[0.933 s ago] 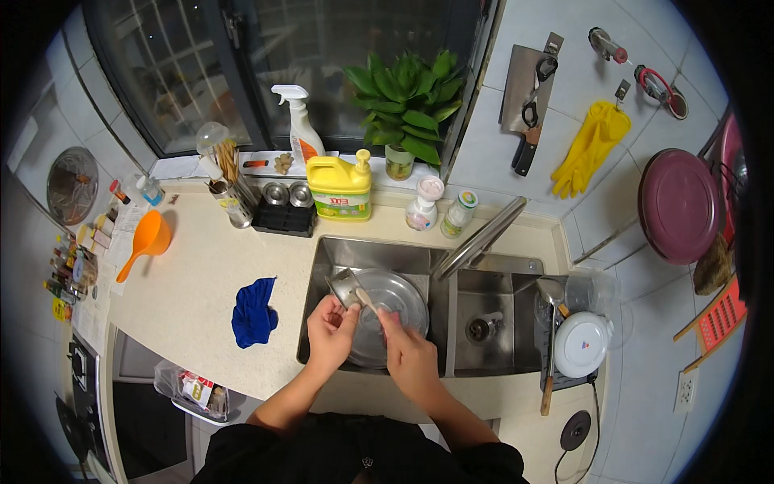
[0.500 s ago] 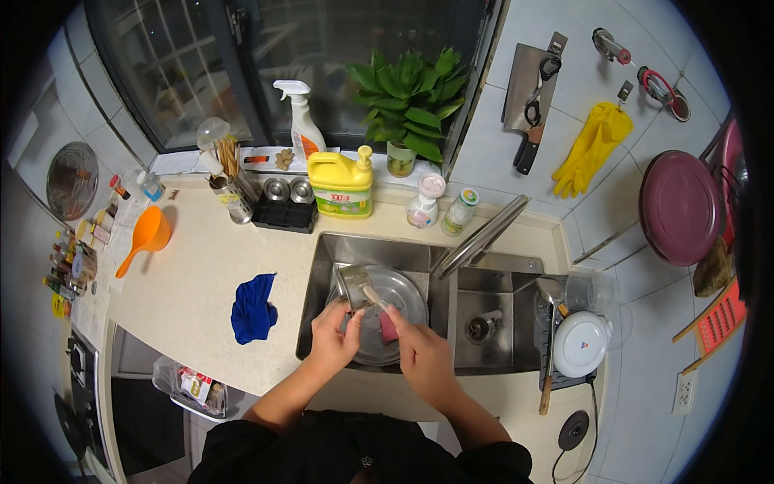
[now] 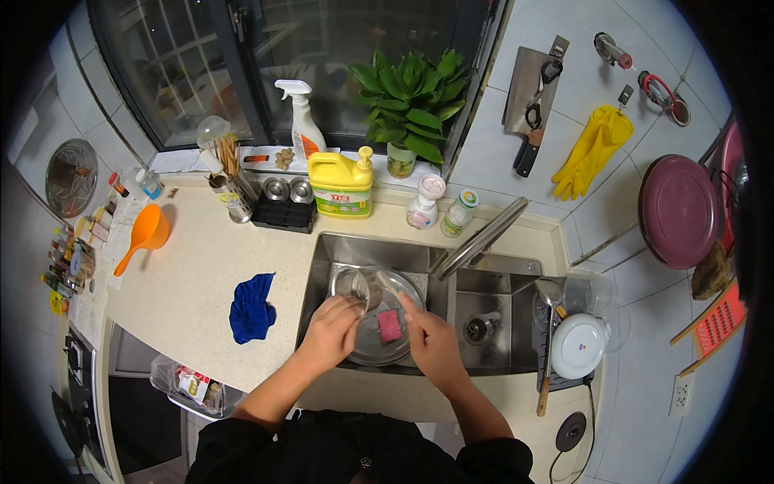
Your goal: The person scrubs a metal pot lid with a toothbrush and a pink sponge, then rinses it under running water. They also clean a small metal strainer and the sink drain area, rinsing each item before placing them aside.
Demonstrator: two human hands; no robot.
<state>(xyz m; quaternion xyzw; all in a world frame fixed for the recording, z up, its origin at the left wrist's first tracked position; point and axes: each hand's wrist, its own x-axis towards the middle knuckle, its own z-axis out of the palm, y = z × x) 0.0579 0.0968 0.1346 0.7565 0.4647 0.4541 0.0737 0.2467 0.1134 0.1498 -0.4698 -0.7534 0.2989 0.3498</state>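
Pale counter [image 3: 185, 290], tiled wall [image 3: 645, 331], sink [image 3: 506, 327] (left hand [image 3: 330, 329] holding a cup [image 3: 348, 284])

Fairly bright, even indoor light covers the pale tabletop [image 3: 181, 282], while the window glass [image 3: 181, 73] is dark, carrying dim reflections. Glints sit on the steel sink [image 3: 513, 323] and the metal cup [image 3: 348, 282], whose edges look soft. Shadows are faint and diffuse. The black clothing [image 3: 322, 452] loses nearly all its detail. Fisheye distortion bows straight lines outward, black vignetting closes off the corners, and the small bottles [image 3: 60, 266] near the left rim look dim and indistinct.
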